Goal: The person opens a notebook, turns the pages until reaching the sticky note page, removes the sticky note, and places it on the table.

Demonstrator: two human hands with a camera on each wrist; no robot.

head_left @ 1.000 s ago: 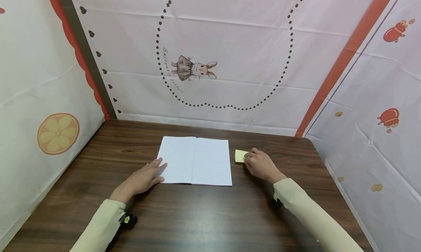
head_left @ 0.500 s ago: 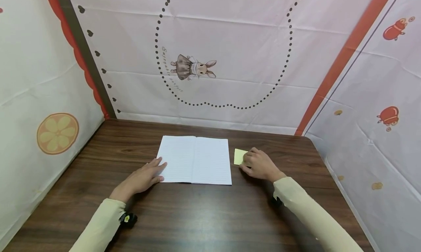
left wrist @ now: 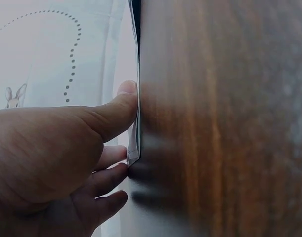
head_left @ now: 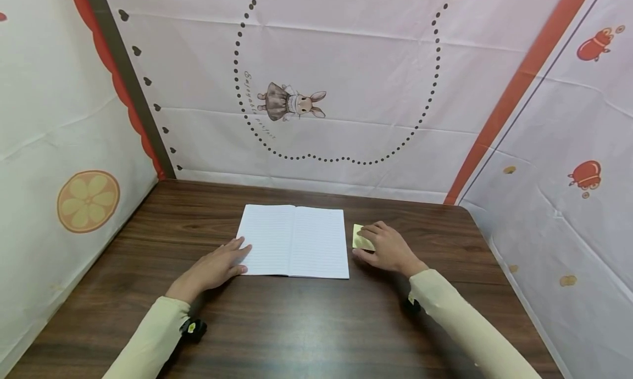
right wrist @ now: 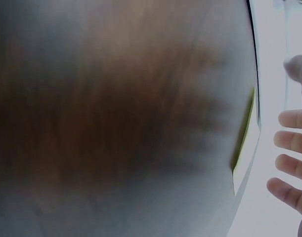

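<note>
An open lined notebook lies flat on the brown wooden table. My left hand rests on its left page near the lower left edge, fingers spread. The left wrist view shows the thumb and fingers of that hand at the notebook's edge. Just right of the notebook lies a small pad of yellow sticky notes. My right hand is over the pad and covers part of it. From the right wrist, the fingers of this hand look spread and apart from the sticky notes.
The table has a wood-grain top with a back edge against a printed cloth wall. Cloth walls also stand at the left and right. A dark wrist device sits below the left sleeve.
My right fingers have loosened from the sticky notes and spread out, the thumb moving left. More of the pad shows, and it lies slightly turned. The left hand has stayed on the notebook.
</note>
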